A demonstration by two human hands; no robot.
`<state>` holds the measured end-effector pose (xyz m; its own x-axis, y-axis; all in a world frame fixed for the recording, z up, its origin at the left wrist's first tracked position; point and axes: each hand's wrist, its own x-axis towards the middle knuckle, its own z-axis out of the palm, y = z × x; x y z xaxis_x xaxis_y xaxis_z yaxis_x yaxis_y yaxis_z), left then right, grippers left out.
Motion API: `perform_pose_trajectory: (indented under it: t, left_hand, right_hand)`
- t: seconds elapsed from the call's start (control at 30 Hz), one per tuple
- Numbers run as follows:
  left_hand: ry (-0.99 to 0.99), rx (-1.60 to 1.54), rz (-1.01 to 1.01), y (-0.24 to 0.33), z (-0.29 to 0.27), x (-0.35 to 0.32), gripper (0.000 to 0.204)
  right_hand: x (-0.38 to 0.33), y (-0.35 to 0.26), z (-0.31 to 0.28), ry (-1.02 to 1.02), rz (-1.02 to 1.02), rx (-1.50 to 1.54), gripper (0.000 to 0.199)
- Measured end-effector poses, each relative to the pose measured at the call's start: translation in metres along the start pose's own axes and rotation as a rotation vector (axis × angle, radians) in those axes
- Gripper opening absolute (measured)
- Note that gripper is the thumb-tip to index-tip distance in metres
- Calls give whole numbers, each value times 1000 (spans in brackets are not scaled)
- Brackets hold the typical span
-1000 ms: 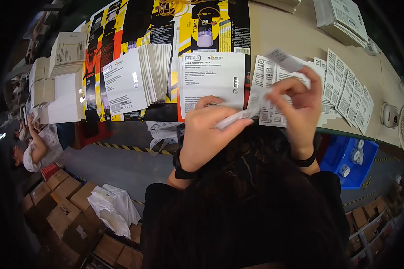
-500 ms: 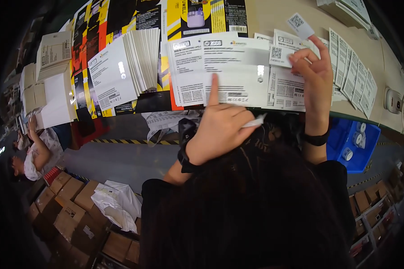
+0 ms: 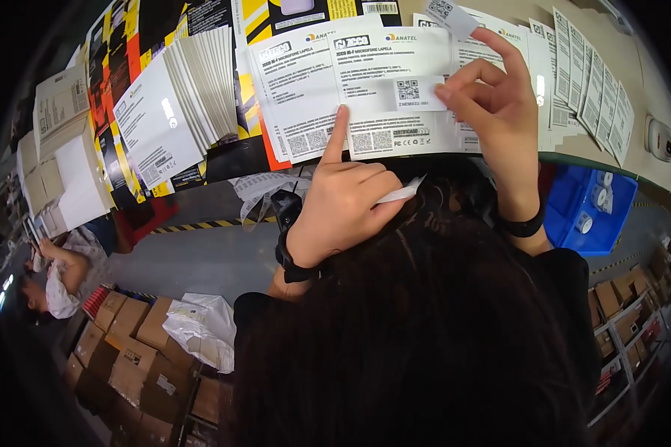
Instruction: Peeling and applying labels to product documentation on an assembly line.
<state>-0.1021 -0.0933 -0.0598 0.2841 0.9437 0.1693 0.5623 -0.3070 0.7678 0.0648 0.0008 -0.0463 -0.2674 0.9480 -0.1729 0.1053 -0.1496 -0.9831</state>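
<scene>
My right hand [image 3: 503, 104] pinches one end of a white QR-code label [image 3: 417, 94], which lies over the face of a printed white card [image 3: 384, 63]. A second QR-code label [image 3: 455, 16] clings to that hand's raised index fingertip. My left hand [image 3: 343, 190] has its index finger stretched out, its tip at the seam between the card and its left-hand neighbour [image 3: 294, 97]. The left hand's other fingers are curled, with a crumpled white paper strip [image 3: 402, 192] held under the thumb. More printed cards [image 3: 484, 52] overlap beneath the right hand.
A fanned stack of cards [image 3: 194, 93] stands left on yellow-and-black printed sheets [image 3: 257, 22]. Another row of cards [image 3: 585, 82] lies right, near a white device [image 3: 660, 139]. A blue bin [image 3: 585, 223] holds label rolls below the table edge. Another person [image 3: 71, 264] works far left.
My right hand has moved slightly left and brought the pinched label onto the middle card. My left index finger still rests on the cards. The view has shifted a little.
</scene>
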Motion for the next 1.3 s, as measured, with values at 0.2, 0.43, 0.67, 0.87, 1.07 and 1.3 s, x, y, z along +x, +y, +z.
perform_pose_trajectory:
  t: [0.2, 0.43, 0.67, 0.87, 1.07, 1.3]
  left_hand:
    - [-6, -3, 1, -16, 6, -1, 15]
    - [-17, 16, 19, -34, 12, -6, 16]
    - [-50, 26, 26, -43, 13, -8, 15]
    - [-53, 31, 21, -43, 11, -11, 14]
    - [-64, 14, 28, -37, 5, -12, 13]
    - [-42, 25, 14, -33, 3, -17, 14]
  right_hand:
    - [6, 13, 17, 3, 30, -40, 58]
    - [12, 27, 25, -12, 87, -86, 62]
    - [11, 25, 36, 61, 216, -54, 60]
    - [14, 18, 51, 69, 208, -483, 62]
    - [41, 57, 65, 154, -955, 102, 58]
    - [4, 23, 45, 145, -113, -540, 58]
